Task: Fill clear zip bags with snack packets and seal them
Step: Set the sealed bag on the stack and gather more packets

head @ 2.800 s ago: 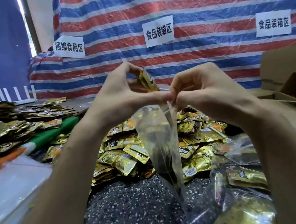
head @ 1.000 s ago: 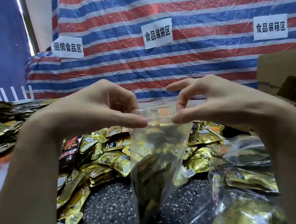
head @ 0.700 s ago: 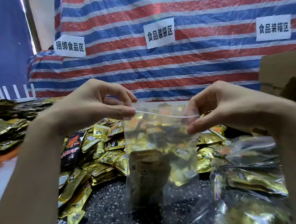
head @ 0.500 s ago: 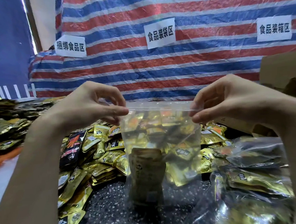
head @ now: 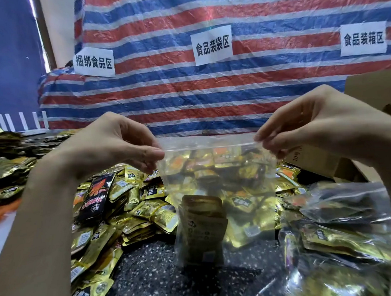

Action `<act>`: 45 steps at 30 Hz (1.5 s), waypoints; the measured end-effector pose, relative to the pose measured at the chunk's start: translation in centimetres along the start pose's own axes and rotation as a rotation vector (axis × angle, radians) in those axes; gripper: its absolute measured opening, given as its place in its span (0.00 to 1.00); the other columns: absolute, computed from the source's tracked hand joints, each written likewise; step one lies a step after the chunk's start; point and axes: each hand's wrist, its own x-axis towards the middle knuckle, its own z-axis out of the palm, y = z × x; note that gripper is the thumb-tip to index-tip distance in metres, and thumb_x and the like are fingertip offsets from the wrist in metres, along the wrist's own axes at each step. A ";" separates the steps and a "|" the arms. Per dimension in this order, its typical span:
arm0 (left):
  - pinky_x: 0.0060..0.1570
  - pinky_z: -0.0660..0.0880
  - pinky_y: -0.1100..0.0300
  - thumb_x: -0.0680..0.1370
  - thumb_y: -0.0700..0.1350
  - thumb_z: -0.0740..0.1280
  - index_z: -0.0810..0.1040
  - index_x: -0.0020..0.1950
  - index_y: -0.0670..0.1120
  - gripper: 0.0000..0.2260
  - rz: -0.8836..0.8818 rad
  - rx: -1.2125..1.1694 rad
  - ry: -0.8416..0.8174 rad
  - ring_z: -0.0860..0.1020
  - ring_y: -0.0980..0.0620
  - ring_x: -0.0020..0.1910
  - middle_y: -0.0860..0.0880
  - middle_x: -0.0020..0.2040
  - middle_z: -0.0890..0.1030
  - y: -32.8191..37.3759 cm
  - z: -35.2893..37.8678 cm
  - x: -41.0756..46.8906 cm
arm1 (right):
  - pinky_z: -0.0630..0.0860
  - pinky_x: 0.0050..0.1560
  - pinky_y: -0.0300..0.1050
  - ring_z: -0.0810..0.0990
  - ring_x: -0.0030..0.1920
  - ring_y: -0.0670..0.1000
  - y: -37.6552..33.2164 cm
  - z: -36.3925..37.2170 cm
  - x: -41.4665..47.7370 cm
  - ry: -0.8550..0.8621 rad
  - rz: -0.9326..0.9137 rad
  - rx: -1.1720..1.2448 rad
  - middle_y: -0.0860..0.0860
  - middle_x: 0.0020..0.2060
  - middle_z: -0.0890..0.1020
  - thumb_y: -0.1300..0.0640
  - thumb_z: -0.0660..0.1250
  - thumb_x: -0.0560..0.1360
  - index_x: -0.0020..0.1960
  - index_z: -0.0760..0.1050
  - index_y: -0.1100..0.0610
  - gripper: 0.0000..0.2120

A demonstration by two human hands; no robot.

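Observation:
A clear zip bag (head: 250,185) hangs upright in front of me, stretched flat between both hands. My left hand (head: 111,146) pinches its top left corner at the zip strip. My right hand (head: 309,128) pinches the top right corner. A stack of gold snack packets (head: 202,230) stands inside the bag near its bottom left. The zip line runs straight across the top; whether it is fully pressed together I cannot tell. A heap of loose gold snack packets (head: 136,212) lies on the dark speckled surface (head: 152,278) behind and left of the bag.
Filled clear bags (head: 339,235) lie piled at the lower right. More packets (head: 3,161) are stacked at the far left. Cardboard boxes (head: 371,89) stand at the right. A red, white and blue striped tarp (head: 186,90) with three paper signs hangs behind.
Earlier both hands met at the middle of the bag's top. They have slid apart along the zip strip to its two corners, and the bag now hangs flat and wide.

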 end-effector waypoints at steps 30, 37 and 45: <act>0.44 0.79 0.61 0.74 0.38 0.74 0.84 0.45 0.45 0.02 0.296 0.252 0.052 0.83 0.53 0.43 0.49 0.41 0.84 3.2 4.0 1.2 | 0.63 0.51 0.25 0.72 0.61 0.35 -3.4 4.0 1.0 0.036 -0.106 -0.405 0.38 0.64 0.77 0.40 0.71 0.70 0.66 0.77 0.45 0.25; 0.44 0.81 0.57 0.74 0.39 0.74 0.84 0.43 0.45 0.02 0.332 0.273 0.038 0.83 0.53 0.42 0.50 0.40 0.85 3.8 4.4 1.0 | 0.80 0.43 0.42 0.83 0.38 0.41 -2.9 5.5 1.7 0.068 -0.113 -0.315 0.45 0.36 0.85 0.53 0.74 0.73 0.42 0.85 0.52 0.03; 0.40 0.79 0.62 0.75 0.45 0.74 0.85 0.47 0.46 0.04 0.310 0.239 -0.067 0.82 0.56 0.40 0.50 0.42 0.85 3.4 4.3 1.2 | 0.80 0.48 0.58 0.81 0.42 0.46 -2.7 6.1 2.0 0.054 -0.111 -0.364 0.45 0.37 0.83 0.52 0.71 0.74 0.43 0.82 0.49 0.03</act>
